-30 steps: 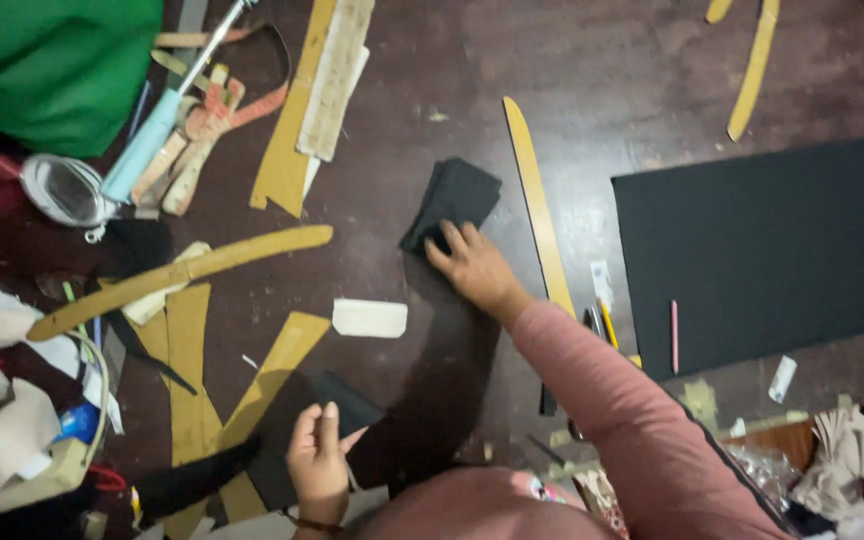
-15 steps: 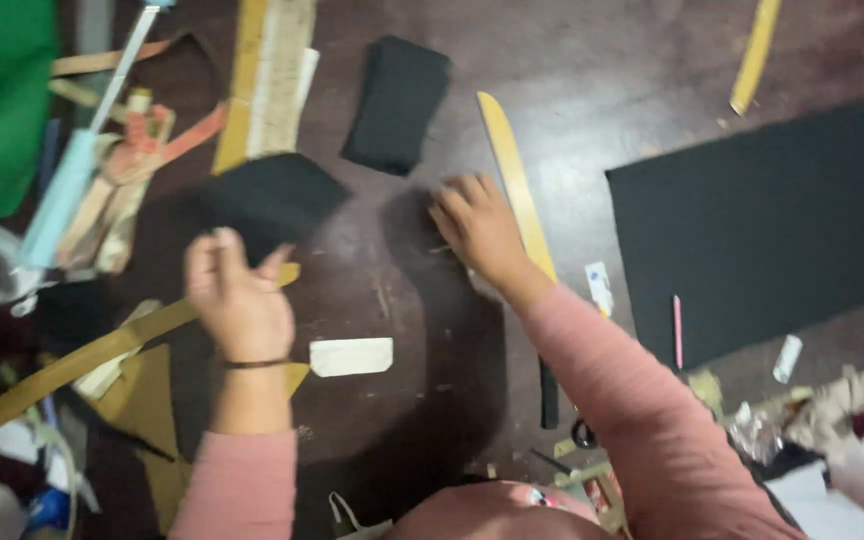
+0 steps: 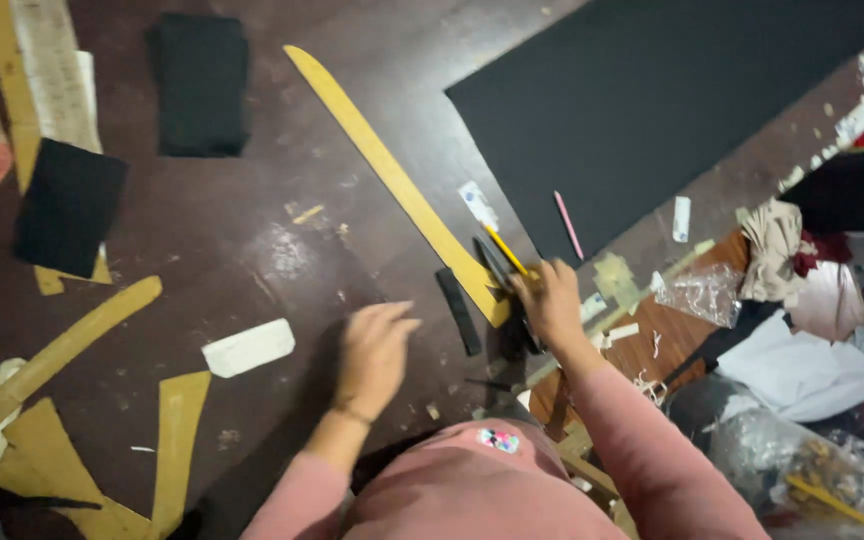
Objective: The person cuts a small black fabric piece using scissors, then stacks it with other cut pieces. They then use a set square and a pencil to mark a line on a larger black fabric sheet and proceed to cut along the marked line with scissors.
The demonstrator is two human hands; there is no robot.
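My right hand [image 3: 554,302] rests at the near end of a long yellow strip [image 3: 392,180], its fingers curled on a dark scissors-like tool [image 3: 497,268]. A yellow pencil [image 3: 504,250] lies against that tool. My left hand [image 3: 374,352] hovers blurred above the dark floor, its fingers apart and holding nothing. It is nearest to a short black strip [image 3: 457,310] and a white scrap [image 3: 248,347]. One black square piece [image 3: 69,205] lies at the left and another [image 3: 200,85] at the top left.
A large black sheet [image 3: 652,110] covers the upper right, with a pink pencil [image 3: 568,225] at its edge. Yellow offcuts [image 3: 52,350] lie at the left. Cloth, white paper and plastic bags [image 3: 812,370] are piled at the right.
My left hand has let go of the black square, which now lies at the left, and has drawn back. My right hand has moved right onto the dark tool. The view has shifted right.
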